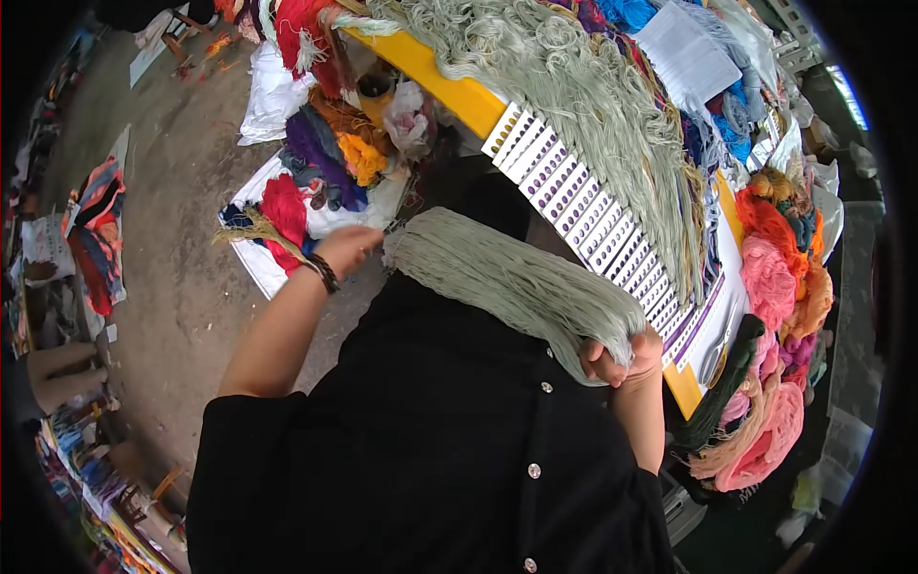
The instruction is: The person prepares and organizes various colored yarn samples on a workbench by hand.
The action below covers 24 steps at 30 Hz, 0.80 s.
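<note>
A long pale grey-green skein of thread (512,282) stretches across the front of my black shirt. Its right end is looped in my right hand (631,359), whose fingers are closed around the strands. My left hand (349,251), with dark bracelets at the wrist, is closed, its fingertips right at the skein's left end. I cannot tell what, if anything, is between those fingers. Beyond the skein, a large spread of the same grey-green thread (574,105) lies over the yellow-edged table (421,67), beside a row of white cards with purple dots (574,196).
Scissors (712,362) lie at the table's near corner. Pink and orange skeins (770,277) hang at the right, beside a dark green bundle (732,383). Purple, orange and red yarns (330,158) are heaped on the left. A clear plastic packet (687,53) rests at the back.
</note>
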Each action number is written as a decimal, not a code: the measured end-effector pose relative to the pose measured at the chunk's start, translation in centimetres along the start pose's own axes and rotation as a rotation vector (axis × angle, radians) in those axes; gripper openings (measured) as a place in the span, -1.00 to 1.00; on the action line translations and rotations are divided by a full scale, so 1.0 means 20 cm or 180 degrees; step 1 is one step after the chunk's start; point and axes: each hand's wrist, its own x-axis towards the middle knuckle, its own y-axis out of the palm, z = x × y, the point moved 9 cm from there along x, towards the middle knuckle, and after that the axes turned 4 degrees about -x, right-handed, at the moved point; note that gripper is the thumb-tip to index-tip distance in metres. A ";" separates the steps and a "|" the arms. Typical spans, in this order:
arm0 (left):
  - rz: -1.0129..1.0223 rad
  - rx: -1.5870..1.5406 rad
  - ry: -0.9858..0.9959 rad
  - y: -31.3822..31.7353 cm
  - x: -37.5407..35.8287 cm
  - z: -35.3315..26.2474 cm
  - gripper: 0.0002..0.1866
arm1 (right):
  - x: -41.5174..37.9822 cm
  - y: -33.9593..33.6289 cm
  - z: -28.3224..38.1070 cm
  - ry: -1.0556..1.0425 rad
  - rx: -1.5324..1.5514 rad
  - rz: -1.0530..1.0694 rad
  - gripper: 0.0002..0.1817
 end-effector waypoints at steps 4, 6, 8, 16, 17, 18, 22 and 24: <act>0.0287 -0.0268 -0.0242 0.11 0.01 0.11 -0.84 | 0.01 0.00 0.01 -0.0015 -0.0047 0.0008 -0.27; -0.0032 -0.1529 -0.0230 0.02 0.03 0.08 -0.89 | 0.01 0.01 0.01 -0.0021 -0.0046 0.0017 -0.28; -0.0284 -0.2502 -0.0060 -0.25 0.16 0.09 -0.91 | 0.00 0.01 0.03 -0.0061 -0.0202 -0.0046 -0.30; 0.0542 -0.4388 0.0382 -0.39 -0.09 -0.47 -0.78 | 0.08 0.13 0.07 -0.0167 -0.0910 0.0123 -0.35; 0.0434 -0.4448 0.0501 -0.48 -0.07 -0.47 -0.77 | 0.08 0.14 0.07 -0.0195 -0.0932 0.0144 -0.35; 0.0317 -0.4515 0.0639 -0.59 -0.05 -0.48 -0.76 | 0.06 0.11 0.08 -0.0216 -0.0936 0.0071 -0.38; 0.0025 -0.4687 0.0722 -0.82 -0.01 -0.50 -0.73 | 0.10 0.08 0.04 -0.0154 -0.0904 -0.0041 -0.45; -0.0448 -0.5147 0.0833 -0.97 0.10 -0.41 -0.79 | 0.14 0.12 0.01 -0.0173 -0.0875 0.0091 -0.48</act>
